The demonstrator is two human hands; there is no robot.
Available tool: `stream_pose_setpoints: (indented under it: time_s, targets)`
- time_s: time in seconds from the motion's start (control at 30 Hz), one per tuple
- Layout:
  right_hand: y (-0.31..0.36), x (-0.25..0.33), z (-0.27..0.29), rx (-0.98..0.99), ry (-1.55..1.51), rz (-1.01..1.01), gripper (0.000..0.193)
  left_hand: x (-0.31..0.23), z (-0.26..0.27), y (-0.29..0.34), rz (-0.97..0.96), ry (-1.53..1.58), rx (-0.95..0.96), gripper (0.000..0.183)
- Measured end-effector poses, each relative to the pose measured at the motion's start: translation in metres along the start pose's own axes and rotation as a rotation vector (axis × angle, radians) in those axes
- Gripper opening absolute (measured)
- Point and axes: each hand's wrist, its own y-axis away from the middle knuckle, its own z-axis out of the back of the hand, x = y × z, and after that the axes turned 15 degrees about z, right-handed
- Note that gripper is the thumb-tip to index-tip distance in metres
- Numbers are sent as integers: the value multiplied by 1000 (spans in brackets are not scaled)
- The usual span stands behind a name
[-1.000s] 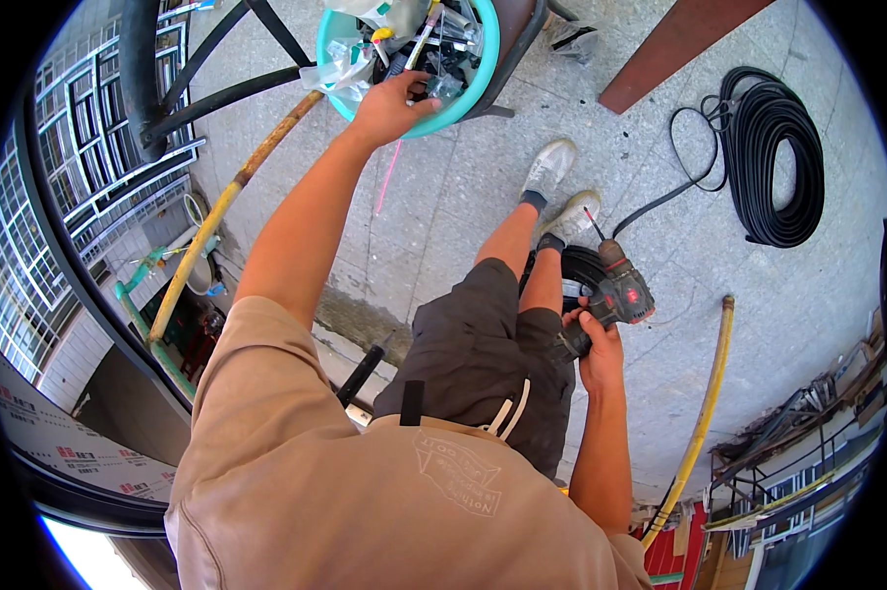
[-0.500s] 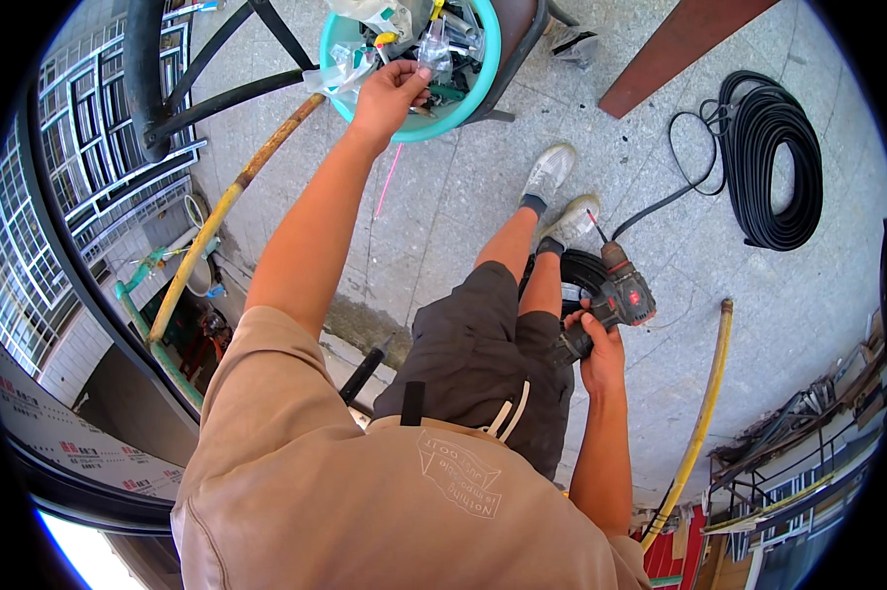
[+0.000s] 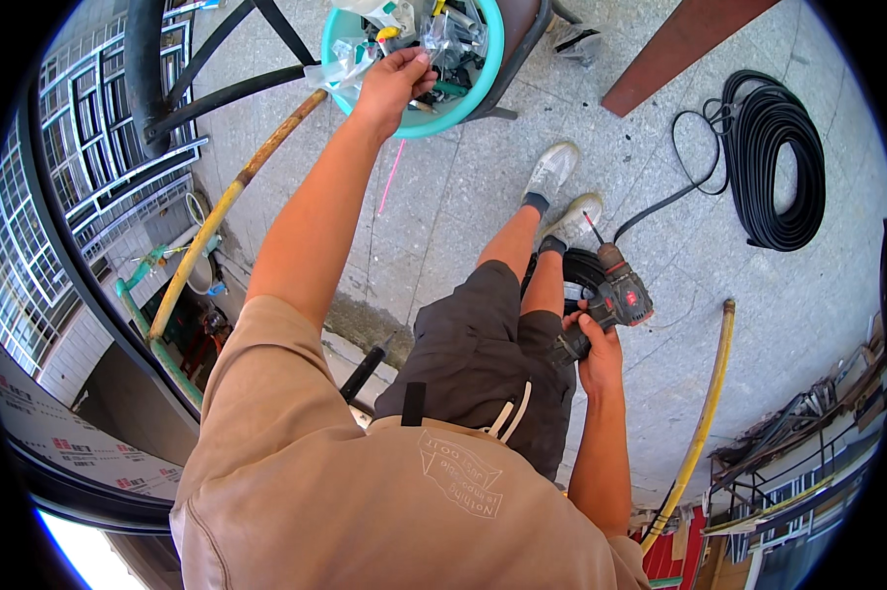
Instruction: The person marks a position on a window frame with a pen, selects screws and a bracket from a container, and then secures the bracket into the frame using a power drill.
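Observation:
My left hand (image 3: 394, 90) reaches over a turquoise plastic basin (image 3: 450, 122) at the top of the view. Its thumb and fingers are bent together in a pinch beside a clear plastic bag (image 3: 445, 44); whatever lies between the fingertips is too small to make out. Lower right, my right hand (image 3: 600, 352) is wrapped round the handle of a dark cordless drill (image 3: 624, 293). The drill's thin bit points up and away from me, above my shoe. Mixed small parts, plastic bags and a yellow-handled item (image 3: 388, 33) fill the basin.
A coil of flat black hose (image 3: 807, 162) lies on the paved floor at right. Yellow poles (image 3: 207, 231) slant at either side, a brown beam (image 3: 669, 54) at top right. A black-handled tool (image 3: 363, 374) points up beside my left hip. Metal grilles (image 3: 119, 108) stand at left.
My left hand has shifted slightly over the basin, its fingers drawn closer together. The drill in my right hand stays in nearly the same place.

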Motion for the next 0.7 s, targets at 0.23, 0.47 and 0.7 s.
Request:
stream_pose_setpoints:
  time_s: [0.23, 0.47, 0.7]
  targets:
    - [0, -7, 10, 2, -1, -3, 35, -21, -18, 19, -114, 108, 236, 37]
    - [2, -8, 8, -10, -16, -17, 34, 18, 11, 12, -100, -526, -182, 27]
    - [1, -9, 10, 6, -8, -14, 35, 38, 33, 5, -468, -1282, -282, 29]
